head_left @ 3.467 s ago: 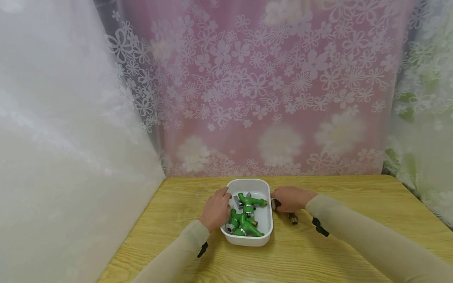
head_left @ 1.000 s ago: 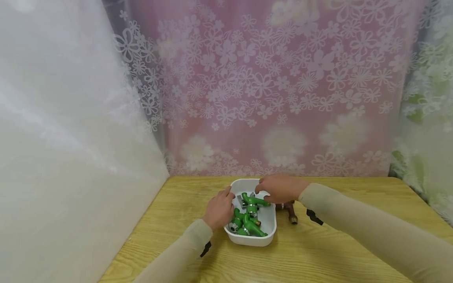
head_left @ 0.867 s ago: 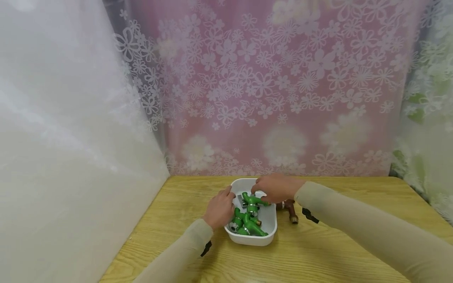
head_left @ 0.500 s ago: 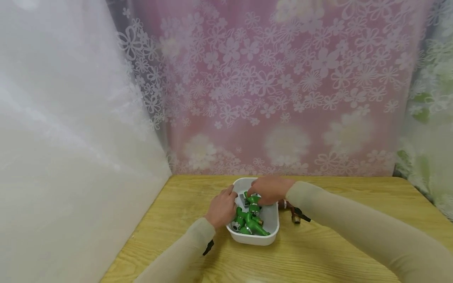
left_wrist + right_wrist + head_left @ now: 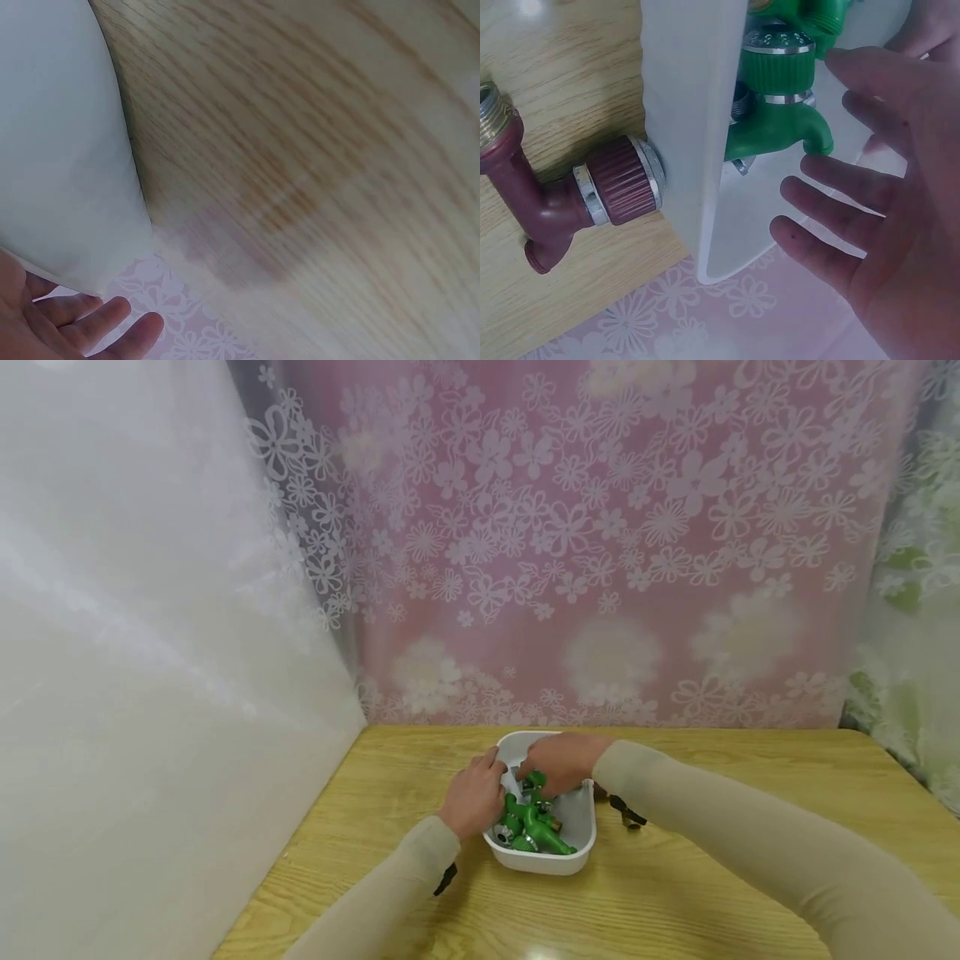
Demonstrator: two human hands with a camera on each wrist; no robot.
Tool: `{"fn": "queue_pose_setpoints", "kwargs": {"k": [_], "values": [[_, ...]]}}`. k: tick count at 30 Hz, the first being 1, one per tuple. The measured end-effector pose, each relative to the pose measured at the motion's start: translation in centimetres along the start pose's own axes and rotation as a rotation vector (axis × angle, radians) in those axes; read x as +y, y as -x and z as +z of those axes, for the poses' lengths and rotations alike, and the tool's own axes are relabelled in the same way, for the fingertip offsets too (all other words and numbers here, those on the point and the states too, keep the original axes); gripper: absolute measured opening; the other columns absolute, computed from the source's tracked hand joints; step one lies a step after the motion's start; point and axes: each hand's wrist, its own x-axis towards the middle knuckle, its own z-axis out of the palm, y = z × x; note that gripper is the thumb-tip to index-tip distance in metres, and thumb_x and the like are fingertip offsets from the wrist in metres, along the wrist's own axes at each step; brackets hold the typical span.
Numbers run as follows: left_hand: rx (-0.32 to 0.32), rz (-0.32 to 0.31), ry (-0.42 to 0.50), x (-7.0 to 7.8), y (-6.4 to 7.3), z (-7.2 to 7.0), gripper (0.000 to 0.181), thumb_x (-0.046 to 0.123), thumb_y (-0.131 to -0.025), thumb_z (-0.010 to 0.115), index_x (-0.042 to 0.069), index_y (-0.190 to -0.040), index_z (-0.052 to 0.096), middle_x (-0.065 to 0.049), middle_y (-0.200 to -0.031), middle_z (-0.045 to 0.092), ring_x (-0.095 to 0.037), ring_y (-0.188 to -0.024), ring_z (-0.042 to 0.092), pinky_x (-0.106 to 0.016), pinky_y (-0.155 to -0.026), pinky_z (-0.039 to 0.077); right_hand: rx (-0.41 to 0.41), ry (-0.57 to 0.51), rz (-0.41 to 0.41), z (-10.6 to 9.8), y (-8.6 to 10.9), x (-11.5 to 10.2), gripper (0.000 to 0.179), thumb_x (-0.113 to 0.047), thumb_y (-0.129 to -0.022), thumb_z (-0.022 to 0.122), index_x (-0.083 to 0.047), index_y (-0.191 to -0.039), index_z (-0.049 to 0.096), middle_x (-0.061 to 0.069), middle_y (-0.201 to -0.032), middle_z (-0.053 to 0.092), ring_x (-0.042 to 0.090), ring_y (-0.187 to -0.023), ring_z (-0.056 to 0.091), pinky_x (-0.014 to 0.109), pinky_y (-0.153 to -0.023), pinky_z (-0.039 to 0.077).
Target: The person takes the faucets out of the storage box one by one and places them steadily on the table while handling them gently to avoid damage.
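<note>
A white plastic tub (image 5: 525, 865) holds several green taps (image 5: 542, 831) with silver collars. My left hand (image 5: 474, 789) grips its left rim, fingers hooked over the edge; in the left wrist view, the fingers (image 5: 135, 337) show beside the tub wall. My right hand (image 5: 562, 762) reaches into the far part of the tub. It is spread around one green tap (image 5: 780, 124), with the fingertips close to its spout and the thumb overlapping its knob. A dark red tap (image 5: 562, 191) lies on the table against the tub's right side, partly hidden by my right arm in the head view.
The tub stands on a wood-grain table (image 5: 420, 910) near its far edge. A pink flowered curtain (image 5: 600, 568) hangs behind, and a white sheet (image 5: 150, 652) borders the left side. Something grey and metallic lies near the tub's far left wall.
My right hand has left the dark red tap, crossed over the tub's right rim and lowered leftward to a green tap. My left hand has stayed on the rim.
</note>
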Motion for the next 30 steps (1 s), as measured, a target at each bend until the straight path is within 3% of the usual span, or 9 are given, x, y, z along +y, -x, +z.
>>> {"fn": "queue_pose_setpoints", "kwargs": {"k": [9,13,17,30], "values": [[-0.004,-0.006,0.002,0.1,-0.1,0.1,0.029,0.019,-0.099,0.053,0.009,-0.123,0.066,-0.013,-0.154,0.046,-0.027,-0.131,0.054,-0.041,-0.094,0.057,-0.068,-0.066,0.057,0.1,-0.8,-0.1,0.054,-0.027,-0.088,0.077,-0.028,-0.14,0.062,-0.005,-0.126,0.07,0.009,-0.102,0.067,0.035,-0.09,0.058],[-0.008,-0.018,0.014,0.2,-0.1,0.1,0.029,0.021,-0.099,0.054,0.009,-0.123,0.066,-0.013,-0.155,0.045,-0.028,-0.133,0.053,-0.042,-0.095,0.057,-0.091,-0.073,0.069,0.0,-0.8,-0.1,0.053,-0.027,-0.088,0.078,-0.027,-0.139,0.063,-0.004,-0.128,0.069,0.01,-0.104,0.067,0.036,-0.091,0.057],[0.003,-0.02,0.015,0.2,-0.1,0.0,0.028,0.021,-0.1,0.055,0.008,-0.122,0.066,-0.013,-0.154,0.046,-0.028,-0.133,0.054,-0.042,-0.095,0.056,-0.094,-0.1,0.073,-0.1,-0.7,-0.1,0.051,-0.024,-0.086,0.079,-0.024,-0.136,0.066,-0.004,-0.127,0.069,0.012,-0.107,0.067,0.036,-0.093,0.057],[-0.011,-0.021,0.025,0.3,0.0,-0.2,0.029,0.022,-0.1,0.055,0.008,-0.123,0.066,-0.014,-0.156,0.044,-0.029,-0.134,0.053,-0.043,-0.096,0.056,-0.094,-0.092,0.068,0.5,-1.1,-0.2,0.044,-0.027,-0.083,0.082,-0.023,-0.125,0.07,-0.006,-0.115,0.071,0.006,-0.092,0.063,0.035,-0.09,0.057]]}}
